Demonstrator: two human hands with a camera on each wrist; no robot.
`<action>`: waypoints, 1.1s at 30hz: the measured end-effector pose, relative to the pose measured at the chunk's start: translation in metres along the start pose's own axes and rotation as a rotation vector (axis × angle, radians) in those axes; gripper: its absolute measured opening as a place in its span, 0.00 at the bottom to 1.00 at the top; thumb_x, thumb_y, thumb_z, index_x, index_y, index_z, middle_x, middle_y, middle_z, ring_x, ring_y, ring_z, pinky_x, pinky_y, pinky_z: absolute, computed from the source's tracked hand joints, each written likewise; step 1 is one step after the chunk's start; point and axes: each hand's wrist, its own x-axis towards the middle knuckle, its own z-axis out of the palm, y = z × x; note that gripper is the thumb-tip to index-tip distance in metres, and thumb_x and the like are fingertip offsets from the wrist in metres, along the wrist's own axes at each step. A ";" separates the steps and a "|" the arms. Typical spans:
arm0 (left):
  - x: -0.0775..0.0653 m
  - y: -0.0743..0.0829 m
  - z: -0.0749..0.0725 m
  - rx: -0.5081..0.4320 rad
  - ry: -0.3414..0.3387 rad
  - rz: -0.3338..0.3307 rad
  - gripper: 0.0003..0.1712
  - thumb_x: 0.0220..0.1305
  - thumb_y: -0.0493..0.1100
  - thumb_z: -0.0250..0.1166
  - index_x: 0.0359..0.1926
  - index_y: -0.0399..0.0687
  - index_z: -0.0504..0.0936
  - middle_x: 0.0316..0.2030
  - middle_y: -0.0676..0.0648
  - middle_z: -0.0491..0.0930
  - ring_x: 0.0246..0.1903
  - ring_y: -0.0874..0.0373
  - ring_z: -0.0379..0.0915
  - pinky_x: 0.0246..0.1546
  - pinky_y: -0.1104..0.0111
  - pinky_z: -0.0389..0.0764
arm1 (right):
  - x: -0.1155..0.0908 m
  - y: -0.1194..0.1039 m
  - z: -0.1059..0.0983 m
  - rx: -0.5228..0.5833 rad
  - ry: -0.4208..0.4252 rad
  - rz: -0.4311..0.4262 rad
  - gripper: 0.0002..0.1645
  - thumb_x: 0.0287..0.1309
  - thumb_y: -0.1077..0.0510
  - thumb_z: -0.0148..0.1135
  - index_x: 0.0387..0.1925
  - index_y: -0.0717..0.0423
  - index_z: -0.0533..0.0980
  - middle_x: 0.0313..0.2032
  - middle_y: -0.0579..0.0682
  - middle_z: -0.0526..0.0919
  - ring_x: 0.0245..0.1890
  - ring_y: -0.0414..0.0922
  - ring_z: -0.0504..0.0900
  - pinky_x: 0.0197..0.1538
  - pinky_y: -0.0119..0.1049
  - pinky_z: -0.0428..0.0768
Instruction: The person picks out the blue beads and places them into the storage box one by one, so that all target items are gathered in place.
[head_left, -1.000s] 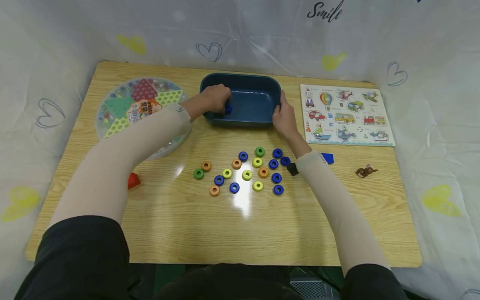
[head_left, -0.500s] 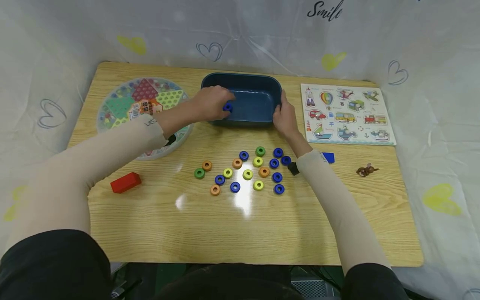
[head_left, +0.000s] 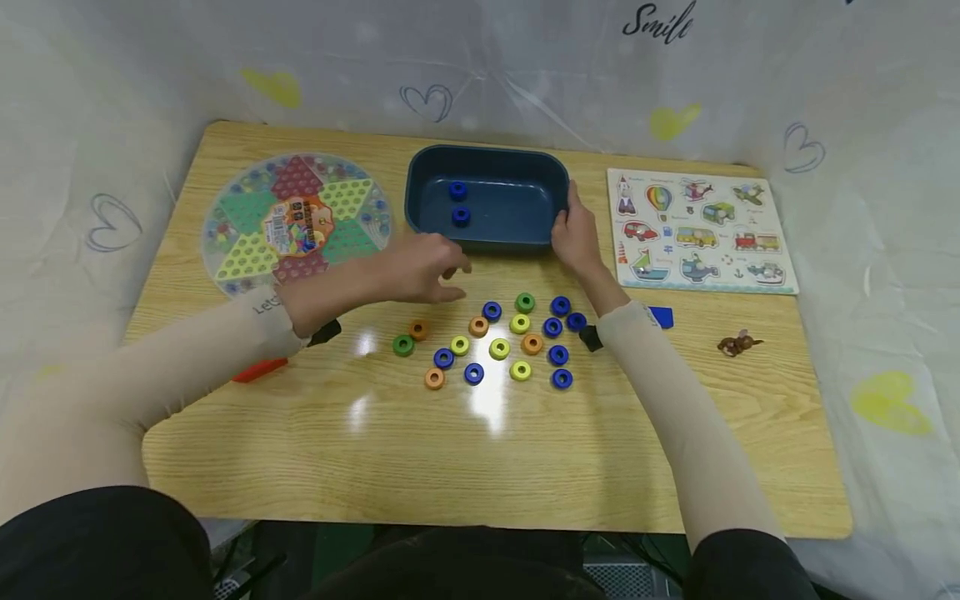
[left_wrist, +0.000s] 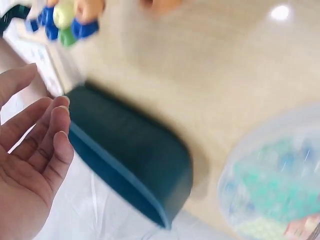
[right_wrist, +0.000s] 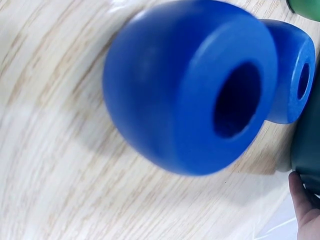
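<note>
My left hand [head_left: 420, 268] hovers just in front of the dark blue tub [head_left: 517, 208], holding nothing. Its fingers are relaxed and slightly bent, and the left wrist view shows a bare palm [left_wrist: 25, 175]. My right hand [head_left: 576, 237] grips the tub's right end, thumb toward the front. Inside the tub, at the left, lie two blue ring beads [head_left: 461, 217]. Several more ring beads in blue, yellow [head_left: 499, 348], orange [head_left: 532, 344] and green [head_left: 402, 345] are scattered in front of it. A blue bead [right_wrist: 150, 90] looms close in the right wrist view.
A round Chinese checkers set [head_left: 255, 212] lies back left, a picture puzzle board [head_left: 705, 229] back right. A red block [head_left: 260, 369] is partly under the left forearm. A blue piece [head_left: 662, 317] and a small brown animal figure [head_left: 738, 343] lie at right.
My left hand has let go of a blue bead in the tub and come out over the front rim toward the loose beads. My right hand stays on the tub's end.
</note>
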 end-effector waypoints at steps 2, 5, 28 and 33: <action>-0.005 0.004 0.012 -0.022 -0.048 -0.003 0.19 0.55 0.46 0.66 0.45 0.38 0.82 0.29 0.46 0.78 0.25 0.58 0.70 0.25 0.64 0.73 | 0.000 0.001 0.001 -0.004 0.000 0.000 0.31 0.66 0.65 0.37 0.69 0.66 0.46 0.66 0.57 0.55 0.63 0.38 0.53 0.63 0.26 0.52; -0.011 0.007 0.031 -0.049 -0.092 -0.025 0.19 0.55 0.46 0.65 0.44 0.37 0.82 0.26 0.47 0.79 0.23 0.58 0.72 0.27 0.63 0.76 | 0.000 0.001 0.001 -0.010 0.004 0.000 0.31 0.66 0.65 0.37 0.69 0.66 0.46 0.67 0.57 0.55 0.64 0.38 0.53 0.63 0.26 0.52; -0.034 0.021 0.083 -0.076 -0.085 -0.099 0.11 0.47 0.45 0.69 0.21 0.45 0.76 0.16 0.54 0.66 0.16 0.62 0.59 0.15 0.72 0.58 | 0.000 0.003 0.002 0.027 0.009 -0.011 0.31 0.66 0.66 0.37 0.69 0.67 0.45 0.67 0.58 0.55 0.64 0.38 0.53 0.62 0.24 0.51; -0.034 0.020 0.086 -0.113 -0.023 -0.083 0.10 0.48 0.41 0.66 0.18 0.45 0.75 0.15 0.54 0.64 0.14 0.63 0.56 0.14 0.72 0.55 | 0.000 0.002 0.002 0.035 0.008 -0.006 0.31 0.67 0.65 0.37 0.69 0.66 0.45 0.67 0.57 0.54 0.64 0.37 0.52 0.62 0.24 0.50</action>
